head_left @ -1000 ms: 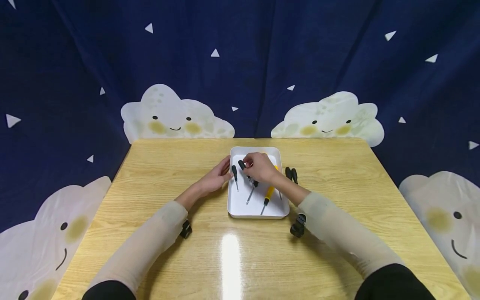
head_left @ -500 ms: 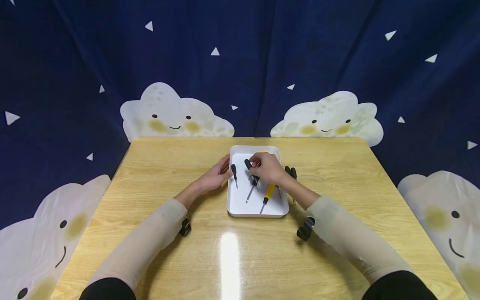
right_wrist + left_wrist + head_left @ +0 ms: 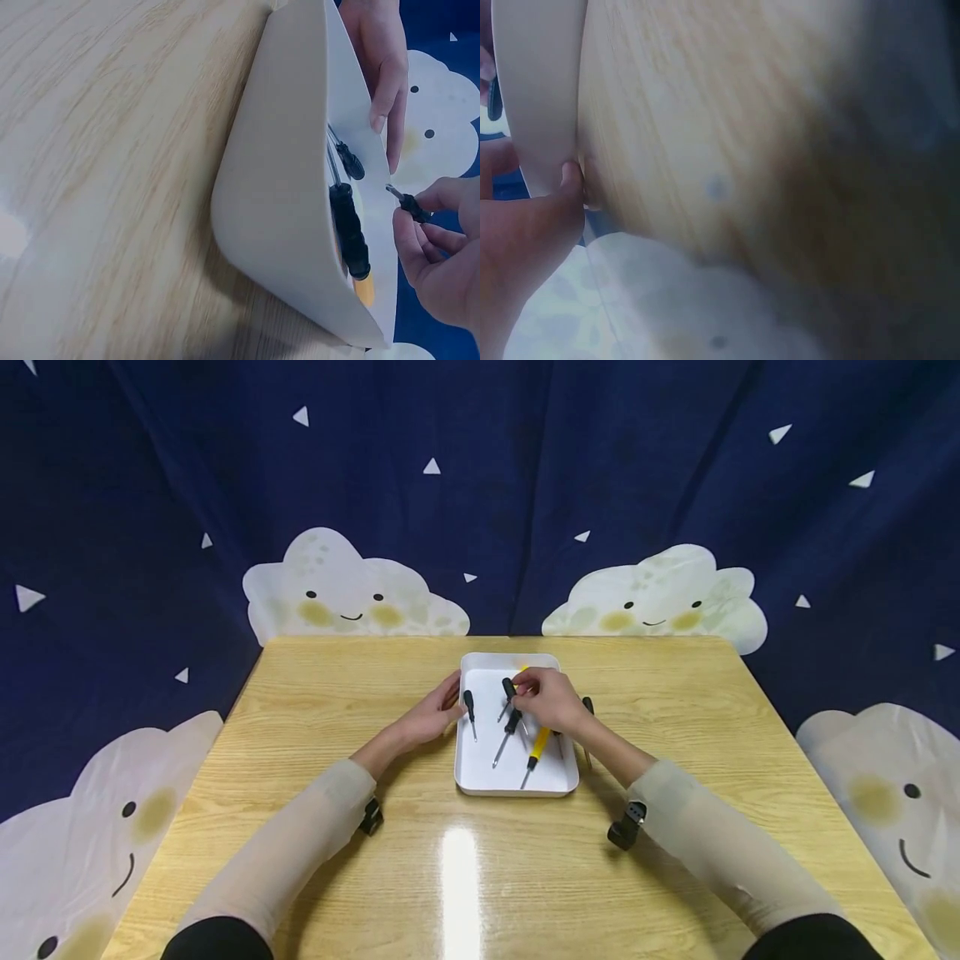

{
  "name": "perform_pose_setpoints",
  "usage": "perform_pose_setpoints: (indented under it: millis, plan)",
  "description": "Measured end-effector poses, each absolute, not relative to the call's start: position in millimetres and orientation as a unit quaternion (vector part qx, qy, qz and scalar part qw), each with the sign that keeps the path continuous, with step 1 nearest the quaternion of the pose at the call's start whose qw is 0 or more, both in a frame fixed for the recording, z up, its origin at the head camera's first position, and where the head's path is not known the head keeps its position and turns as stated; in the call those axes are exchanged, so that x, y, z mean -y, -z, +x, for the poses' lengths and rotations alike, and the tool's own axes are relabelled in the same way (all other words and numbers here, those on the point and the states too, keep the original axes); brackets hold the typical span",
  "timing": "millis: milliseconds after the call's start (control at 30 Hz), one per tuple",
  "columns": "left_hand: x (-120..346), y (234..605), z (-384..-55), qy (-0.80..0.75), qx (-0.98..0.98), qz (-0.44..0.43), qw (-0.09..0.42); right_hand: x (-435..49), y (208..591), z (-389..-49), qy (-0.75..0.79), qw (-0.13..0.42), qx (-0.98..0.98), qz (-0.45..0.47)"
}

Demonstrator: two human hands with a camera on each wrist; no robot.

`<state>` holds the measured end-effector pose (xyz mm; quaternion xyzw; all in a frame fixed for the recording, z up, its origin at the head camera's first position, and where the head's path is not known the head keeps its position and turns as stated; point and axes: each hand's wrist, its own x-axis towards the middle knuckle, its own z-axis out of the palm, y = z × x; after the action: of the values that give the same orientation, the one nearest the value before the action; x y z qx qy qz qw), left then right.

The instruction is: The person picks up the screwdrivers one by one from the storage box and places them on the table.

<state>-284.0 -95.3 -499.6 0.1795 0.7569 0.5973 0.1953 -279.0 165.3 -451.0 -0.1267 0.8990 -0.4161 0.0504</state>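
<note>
My right hand (image 3: 551, 700) pinches a small black-handled screwdriver (image 3: 415, 206) between thumb and fingers, over the far part of a white tray (image 3: 517, 792). Its short metal tip shows in the right wrist view. With the thumb over the rim and fingers outside, my left hand (image 3: 426, 720) holds the tray's left wall. Inside the tray lie a small black screwdriver (image 3: 469, 703) near that wall, another black-handled screwdriver (image 3: 513, 722) in the middle and a yellow-handled screwdriver (image 3: 538, 745) to the right. My right hand and forearm partly hide the tray's right side.
A black-handled screwdriver (image 3: 588, 703) lies on the wooden table (image 3: 337, 685) just right of the tray, partly behind my right forearm. A dark blue curtain (image 3: 495, 485) with cloud prints hangs behind the table's far edge.
My right hand has moved rightward across the tray, carrying the small black screwdriver with it. My left hand stays at the tray's left wall.
</note>
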Motion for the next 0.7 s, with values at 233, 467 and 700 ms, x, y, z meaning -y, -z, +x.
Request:
perform_pose_setpoints:
  millis: [233, 467, 700]
  plan:
    - [96, 503, -285, -0.598, -0.756, 0.183, 0.193, -177, 453, -277, 0.423, 0.043, -0.897, -0.118]
    - [96, 501, -284, -0.592, -0.762, 0.179, 0.192, -189, 454, -278, 0.424, 0.040, -0.897, -0.116]
    - [96, 503, -284, -0.608, -0.746, 0.192, 0.194, -197, 453, -276, 0.430, 0.037, -0.895, -0.116]
